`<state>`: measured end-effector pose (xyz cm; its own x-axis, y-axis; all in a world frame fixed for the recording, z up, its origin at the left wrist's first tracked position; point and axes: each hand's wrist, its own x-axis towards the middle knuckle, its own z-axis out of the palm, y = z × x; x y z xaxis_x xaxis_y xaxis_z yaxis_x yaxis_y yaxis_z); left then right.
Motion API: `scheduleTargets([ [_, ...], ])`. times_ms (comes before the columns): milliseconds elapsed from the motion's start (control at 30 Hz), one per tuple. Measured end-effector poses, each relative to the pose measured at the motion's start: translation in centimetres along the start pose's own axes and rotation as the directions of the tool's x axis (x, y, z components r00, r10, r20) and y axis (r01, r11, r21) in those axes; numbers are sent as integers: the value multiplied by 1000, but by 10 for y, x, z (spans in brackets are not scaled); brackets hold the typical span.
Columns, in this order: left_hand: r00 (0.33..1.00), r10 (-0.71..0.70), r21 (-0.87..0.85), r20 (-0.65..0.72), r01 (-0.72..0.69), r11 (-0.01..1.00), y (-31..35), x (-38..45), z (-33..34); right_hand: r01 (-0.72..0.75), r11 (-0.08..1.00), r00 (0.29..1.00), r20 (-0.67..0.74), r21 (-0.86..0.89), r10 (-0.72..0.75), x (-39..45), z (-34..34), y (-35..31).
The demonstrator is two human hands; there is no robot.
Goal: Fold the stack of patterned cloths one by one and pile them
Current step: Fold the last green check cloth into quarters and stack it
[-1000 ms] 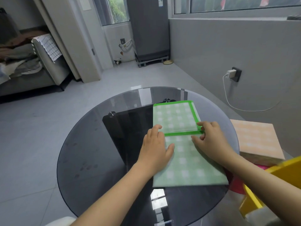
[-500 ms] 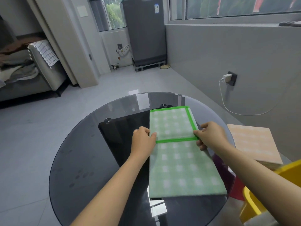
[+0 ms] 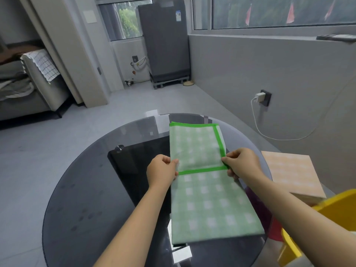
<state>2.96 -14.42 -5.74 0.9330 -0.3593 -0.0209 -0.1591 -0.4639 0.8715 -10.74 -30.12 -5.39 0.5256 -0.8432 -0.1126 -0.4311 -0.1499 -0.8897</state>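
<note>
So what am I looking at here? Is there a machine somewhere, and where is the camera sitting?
No machine here: these are a person's two bare hands, filmed by one wide-angle camera worn on the head, looking forward and down. That is why the arms seem to reach in from the bottom edge. The surface is a round dark glass table. On it lies a green checked cloth with a bright green border, already folded over once so a border strip crosses its middle. The left hand pinches the cloth's left edge at that strip, and the right hand pinches the right edge. To the right of the table sits a stack of orange checked cloths, and a yellow object that I cannot identify shows at the corner.
</note>
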Motion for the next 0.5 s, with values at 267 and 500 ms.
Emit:
scheduleTargets([
  [267,1000,4,-224,7,-3,975,-8,-12,-6,-55,893,997,67,447,27,2,-7,5],
  [500,992,-29,-381,125,75,921,-12,-14,-15,-66,851,984,174,522,-30,-2,-19,7],
])
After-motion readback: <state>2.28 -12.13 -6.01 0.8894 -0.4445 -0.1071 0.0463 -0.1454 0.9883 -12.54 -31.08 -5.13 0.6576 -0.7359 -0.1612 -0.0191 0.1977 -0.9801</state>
